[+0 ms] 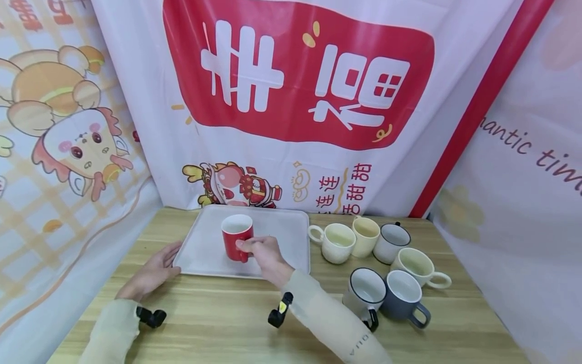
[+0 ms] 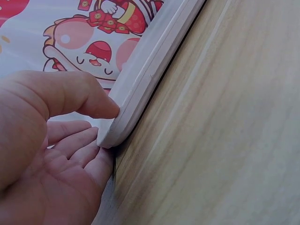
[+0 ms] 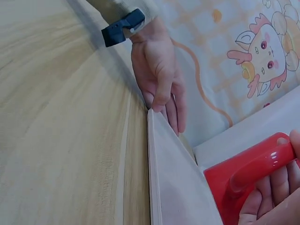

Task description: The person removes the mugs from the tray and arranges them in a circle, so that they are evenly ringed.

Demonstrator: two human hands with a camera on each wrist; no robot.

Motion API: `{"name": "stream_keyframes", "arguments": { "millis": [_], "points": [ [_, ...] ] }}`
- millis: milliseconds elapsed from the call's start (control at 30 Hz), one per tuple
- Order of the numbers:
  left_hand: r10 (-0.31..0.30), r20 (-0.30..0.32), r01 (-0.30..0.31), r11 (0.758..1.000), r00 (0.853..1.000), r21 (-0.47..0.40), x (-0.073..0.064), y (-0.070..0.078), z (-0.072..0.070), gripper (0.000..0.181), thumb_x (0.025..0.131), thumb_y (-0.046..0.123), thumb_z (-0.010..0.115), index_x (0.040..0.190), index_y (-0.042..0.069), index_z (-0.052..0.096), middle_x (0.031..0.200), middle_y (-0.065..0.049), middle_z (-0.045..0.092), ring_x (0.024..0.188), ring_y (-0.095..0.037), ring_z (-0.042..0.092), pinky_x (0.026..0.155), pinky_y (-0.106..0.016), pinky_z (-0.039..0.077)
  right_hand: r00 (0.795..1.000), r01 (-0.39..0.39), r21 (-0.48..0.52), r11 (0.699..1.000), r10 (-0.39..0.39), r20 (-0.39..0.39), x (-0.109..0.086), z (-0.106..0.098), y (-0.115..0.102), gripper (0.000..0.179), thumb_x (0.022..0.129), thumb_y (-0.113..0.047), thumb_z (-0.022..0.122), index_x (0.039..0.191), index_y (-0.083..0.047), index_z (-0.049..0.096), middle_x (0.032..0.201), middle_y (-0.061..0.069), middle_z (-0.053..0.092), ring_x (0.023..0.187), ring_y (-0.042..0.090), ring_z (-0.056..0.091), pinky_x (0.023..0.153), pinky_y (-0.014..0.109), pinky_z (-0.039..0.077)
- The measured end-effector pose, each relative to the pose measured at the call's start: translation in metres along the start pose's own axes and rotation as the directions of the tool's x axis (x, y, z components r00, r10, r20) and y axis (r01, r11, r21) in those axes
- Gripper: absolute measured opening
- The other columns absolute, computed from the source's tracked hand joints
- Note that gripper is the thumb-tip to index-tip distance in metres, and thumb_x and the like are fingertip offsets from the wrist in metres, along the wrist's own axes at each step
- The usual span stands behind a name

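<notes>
A red mug [image 1: 233, 241] with a white inside is upright at the grey-white tray [image 1: 284, 232]. Whether its base rests on the tray or hangs just above is hard to tell. My right hand [image 1: 269, 259] grips the mug by its handle, which shows large in the right wrist view as a red loop [image 3: 262, 166]. At the tray's near left corner, my left hand [image 1: 153, 270] holds the rim [image 2: 136, 101]. Its thumb presses one side of the corner and its fingers lie along the other.
Right of the tray stand several mugs: speckled white [image 1: 338, 247], pale yellow [image 1: 366, 237], grey with dark rim [image 1: 390, 245], cream [image 1: 416, 265], white with black handle [image 1: 361, 298], dark grey [image 1: 400, 303]. Printed cloths [image 1: 300, 76] hang around the wooden table [image 1: 218, 313].
</notes>
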State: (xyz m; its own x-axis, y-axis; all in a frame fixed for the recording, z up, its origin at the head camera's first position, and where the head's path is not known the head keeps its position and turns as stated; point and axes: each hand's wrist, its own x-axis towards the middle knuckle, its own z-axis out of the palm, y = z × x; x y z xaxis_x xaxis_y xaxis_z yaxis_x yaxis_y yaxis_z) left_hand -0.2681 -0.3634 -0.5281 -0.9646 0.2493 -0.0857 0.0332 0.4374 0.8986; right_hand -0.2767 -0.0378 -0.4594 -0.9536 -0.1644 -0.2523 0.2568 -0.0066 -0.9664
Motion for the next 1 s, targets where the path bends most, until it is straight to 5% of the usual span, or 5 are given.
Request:
{"name": "stream_keyframes", "arguments": {
  "millis": [367,667,1000],
  "points": [
    [-0.018,0.012,0.018,1.0,1.0,-0.001,0.001,-0.002,-0.001,0.085,0.102,0.0,0.057,0.168,-0.002,0.004,0.174,-0.032,0.008,0.159,-0.056,0.014,0.126,-0.059,0.024,0.981,0.14,0.001,0.99,-0.138,-0.137,-0.045,-0.036,0.003,0.023,0.09,-0.025,0.083,0.095,-0.002,0.083,0.094,0.003,0.077,0.1,0.021,0.058,0.09,0.036,0.046],
    [-0.036,0.007,0.036,0.999,0.999,0.029,0.002,0.002,-0.003,0.085,0.102,0.001,0.056,0.168,-0.002,0.003,0.175,-0.031,0.008,0.159,-0.055,0.014,0.126,-0.055,0.026,0.905,0.29,0.041,0.956,-0.26,-0.337,-0.072,-0.065,0.015,0.021,0.088,-0.012,0.084,0.095,0.007,0.081,0.076,-0.005,0.069,0.081,0.014,0.059,0.075,0.024,0.047],
    [-0.044,0.014,0.044,0.999,0.999,0.019,0.003,0.001,-0.003,0.085,0.102,0.001,0.056,0.168,-0.002,0.002,0.175,-0.031,0.006,0.16,-0.054,0.012,0.127,-0.056,0.025,0.847,0.292,0.097,0.951,-0.21,-0.487,-0.094,-0.092,0.033,0.024,0.088,-0.013,0.085,0.098,0.009,0.08,0.071,-0.005,0.067,0.077,0.014,0.059,0.073,0.023,0.05]
  ]
}}
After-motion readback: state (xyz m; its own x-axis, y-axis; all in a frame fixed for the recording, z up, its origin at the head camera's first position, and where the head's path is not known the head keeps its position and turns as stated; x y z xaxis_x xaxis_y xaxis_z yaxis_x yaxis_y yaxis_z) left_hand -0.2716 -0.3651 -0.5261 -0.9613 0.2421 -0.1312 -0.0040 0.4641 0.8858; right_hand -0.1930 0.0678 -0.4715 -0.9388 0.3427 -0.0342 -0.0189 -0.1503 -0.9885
